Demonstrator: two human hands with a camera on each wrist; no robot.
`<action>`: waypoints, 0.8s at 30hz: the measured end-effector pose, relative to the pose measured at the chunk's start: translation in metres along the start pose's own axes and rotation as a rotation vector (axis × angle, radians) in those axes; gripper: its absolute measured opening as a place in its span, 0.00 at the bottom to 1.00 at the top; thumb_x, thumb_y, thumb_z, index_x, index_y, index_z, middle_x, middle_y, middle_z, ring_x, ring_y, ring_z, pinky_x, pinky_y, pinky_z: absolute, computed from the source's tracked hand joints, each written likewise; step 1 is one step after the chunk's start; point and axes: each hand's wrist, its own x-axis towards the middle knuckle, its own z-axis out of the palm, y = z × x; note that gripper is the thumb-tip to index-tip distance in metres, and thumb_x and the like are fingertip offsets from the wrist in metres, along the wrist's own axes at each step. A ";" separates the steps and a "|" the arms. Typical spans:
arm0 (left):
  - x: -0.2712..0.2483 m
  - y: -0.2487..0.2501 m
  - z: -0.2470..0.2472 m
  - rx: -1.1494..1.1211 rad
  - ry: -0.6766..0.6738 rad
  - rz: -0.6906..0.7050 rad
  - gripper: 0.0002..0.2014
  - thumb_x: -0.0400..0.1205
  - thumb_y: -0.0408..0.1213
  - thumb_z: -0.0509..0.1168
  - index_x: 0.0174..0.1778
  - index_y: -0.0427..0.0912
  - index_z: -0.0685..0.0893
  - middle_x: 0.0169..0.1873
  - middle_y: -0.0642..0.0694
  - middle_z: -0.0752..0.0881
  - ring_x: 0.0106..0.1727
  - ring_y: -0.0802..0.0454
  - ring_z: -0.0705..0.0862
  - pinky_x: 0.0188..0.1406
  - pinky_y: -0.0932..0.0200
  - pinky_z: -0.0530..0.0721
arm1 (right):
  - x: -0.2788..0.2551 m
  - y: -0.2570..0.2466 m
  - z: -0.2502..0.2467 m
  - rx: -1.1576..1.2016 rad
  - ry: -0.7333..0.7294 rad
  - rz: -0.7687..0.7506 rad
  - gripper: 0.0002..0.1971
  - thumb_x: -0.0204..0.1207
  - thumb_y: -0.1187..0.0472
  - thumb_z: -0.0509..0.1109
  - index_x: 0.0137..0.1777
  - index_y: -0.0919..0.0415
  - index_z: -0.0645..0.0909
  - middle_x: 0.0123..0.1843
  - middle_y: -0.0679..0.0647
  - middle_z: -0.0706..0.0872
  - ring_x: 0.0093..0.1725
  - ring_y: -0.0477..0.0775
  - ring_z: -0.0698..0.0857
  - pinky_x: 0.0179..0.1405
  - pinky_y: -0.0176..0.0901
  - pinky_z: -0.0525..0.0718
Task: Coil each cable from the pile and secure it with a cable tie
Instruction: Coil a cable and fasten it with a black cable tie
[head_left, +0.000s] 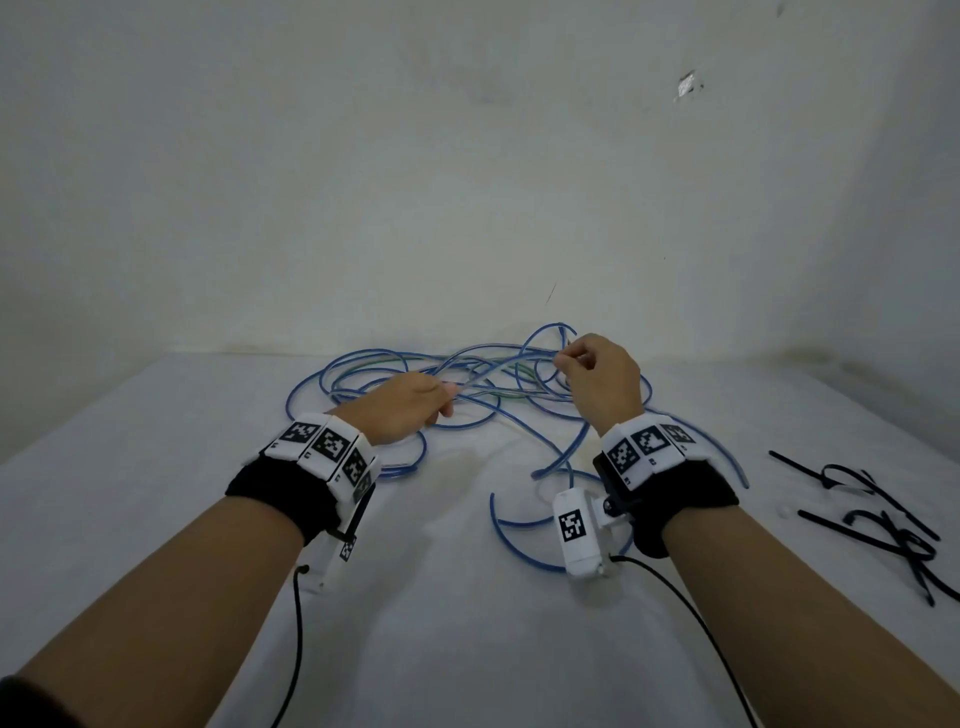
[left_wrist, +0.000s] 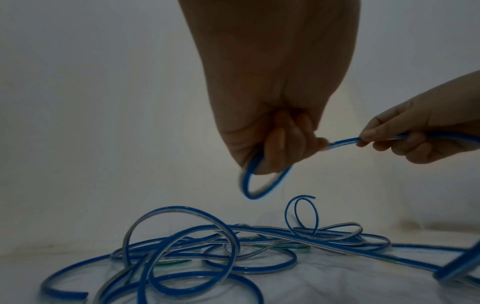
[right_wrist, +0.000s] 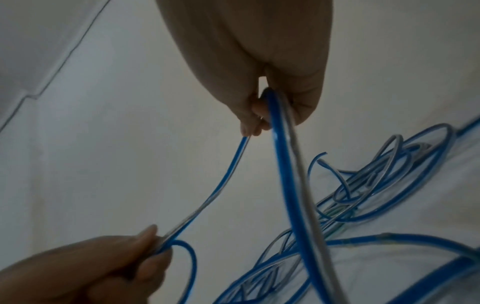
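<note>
A tangled pile of blue cables (head_left: 415, 379) (left_wrist: 207, 246) (right_wrist: 376, 185) lies on the white table (head_left: 467, 623), with a green strand among them. Both hands hold one blue cable (left_wrist: 342, 142) (right_wrist: 223, 181) above the pile. My left hand (head_left: 410, 405) (left_wrist: 280, 144) (right_wrist: 124, 259) curls its fingers round the cable and a small loop hangs below it. My right hand (head_left: 597, 379) (right_wrist: 262, 115) (left_wrist: 405, 139) pinches the same cable a short way to the right, and the stretch between the hands is taut.
Several black cable ties (head_left: 878, 514) lie loose on the table at the right. A pale wall (head_left: 467, 156) rises just behind the pile. A loose blue cable end (head_left: 519, 514) curves across the table near my right wrist.
</note>
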 end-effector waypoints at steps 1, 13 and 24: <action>-0.003 0.002 0.000 -0.053 -0.052 0.007 0.19 0.86 0.48 0.54 0.34 0.43 0.80 0.25 0.50 0.74 0.25 0.54 0.69 0.26 0.62 0.68 | 0.003 0.002 -0.001 -0.051 -0.011 -0.017 0.05 0.78 0.63 0.69 0.43 0.63 0.83 0.35 0.52 0.80 0.33 0.47 0.76 0.29 0.28 0.70; -0.004 0.037 -0.007 -0.942 -0.030 0.042 0.20 0.89 0.47 0.47 0.31 0.45 0.68 0.18 0.56 0.62 0.19 0.60 0.57 0.23 0.63 0.53 | -0.005 0.020 0.008 -0.451 -0.346 -0.226 0.20 0.79 0.62 0.67 0.70 0.57 0.70 0.59 0.58 0.84 0.60 0.59 0.82 0.58 0.56 0.82; -0.001 0.040 -0.003 -1.282 -0.056 0.015 0.18 0.89 0.44 0.46 0.34 0.44 0.69 0.19 0.54 0.67 0.18 0.61 0.64 0.19 0.68 0.69 | -0.009 0.023 0.019 -0.419 -0.258 -0.339 0.10 0.83 0.62 0.61 0.53 0.64 0.83 0.49 0.58 0.86 0.47 0.59 0.83 0.47 0.47 0.76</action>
